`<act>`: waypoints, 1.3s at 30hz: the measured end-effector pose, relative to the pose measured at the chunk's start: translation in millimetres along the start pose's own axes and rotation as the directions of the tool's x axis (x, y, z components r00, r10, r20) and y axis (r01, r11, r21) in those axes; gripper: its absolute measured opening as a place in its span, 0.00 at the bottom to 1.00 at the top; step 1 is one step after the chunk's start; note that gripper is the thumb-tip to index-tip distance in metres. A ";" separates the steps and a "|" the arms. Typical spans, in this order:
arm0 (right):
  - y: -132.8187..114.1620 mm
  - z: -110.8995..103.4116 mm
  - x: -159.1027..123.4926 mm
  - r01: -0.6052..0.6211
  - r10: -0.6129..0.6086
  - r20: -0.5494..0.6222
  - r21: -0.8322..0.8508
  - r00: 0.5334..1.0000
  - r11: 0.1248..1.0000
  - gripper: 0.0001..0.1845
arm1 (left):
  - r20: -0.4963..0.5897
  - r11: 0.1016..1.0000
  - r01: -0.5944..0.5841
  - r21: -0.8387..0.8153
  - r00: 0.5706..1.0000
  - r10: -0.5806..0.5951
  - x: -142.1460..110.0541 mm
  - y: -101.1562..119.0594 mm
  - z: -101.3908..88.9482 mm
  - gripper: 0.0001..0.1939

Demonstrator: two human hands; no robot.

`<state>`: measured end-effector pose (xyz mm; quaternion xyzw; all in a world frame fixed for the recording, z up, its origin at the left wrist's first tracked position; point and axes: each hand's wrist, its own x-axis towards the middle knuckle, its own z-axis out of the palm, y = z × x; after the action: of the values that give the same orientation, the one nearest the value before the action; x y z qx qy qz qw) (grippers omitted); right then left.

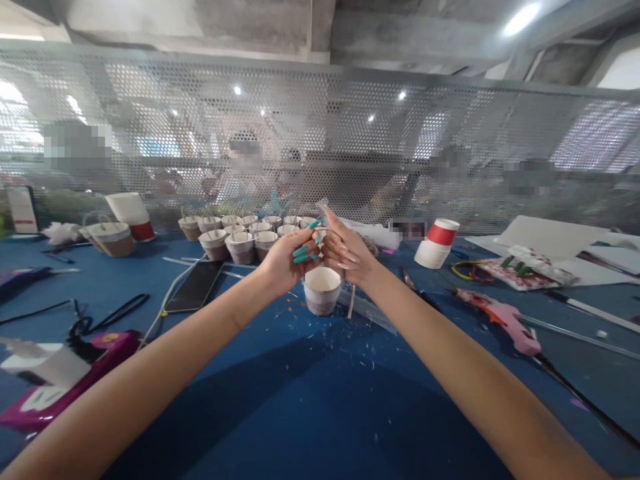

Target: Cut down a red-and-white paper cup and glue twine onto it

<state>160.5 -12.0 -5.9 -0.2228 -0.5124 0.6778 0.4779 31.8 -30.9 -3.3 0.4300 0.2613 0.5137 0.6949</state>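
Observation:
My left hand and my right hand meet above a small white paper cup that hangs just over the blue table. Both hands have their fingers closed, pinched together on a thin handle that runs down to the cup's rim. The left fingers have long teal nails. A thin pale stick hangs below my right hand beside the cup.
Several finished small cups stand in rows behind my hands. A phone lies left, a pink glue gun right, stacked red-banded cups beyond it, and a purple tool at the near left. A perforated metal screen backs the table.

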 end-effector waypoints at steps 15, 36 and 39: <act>9.7 -8.9 5.4 0.047 -0.061 -0.157 -0.091 0.986 0.995 0.27 | -0.296 0.997 -0.022 0.078 0.954 0.044 6.8 -5.0 -1.8 0.14; 20.2 -12.3 11.0 0.083 -0.063 -0.228 0.078 0.972 0.994 0.22 | -0.291 0.987 -0.161 -0.008 0.945 0.152 9.1 -12.6 -4.5 0.13; 18.8 -12.4 10.3 0.097 -0.079 -0.243 0.063 0.967 0.993 0.21 | -0.291 0.988 -0.157 -0.007 0.945 0.148 8.9 -12.3 -4.1 0.12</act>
<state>157.8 2.6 -25.7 -0.2620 -0.4346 0.6427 0.5739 37.5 -22.5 -15.2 0.3584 0.3185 0.6272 0.6139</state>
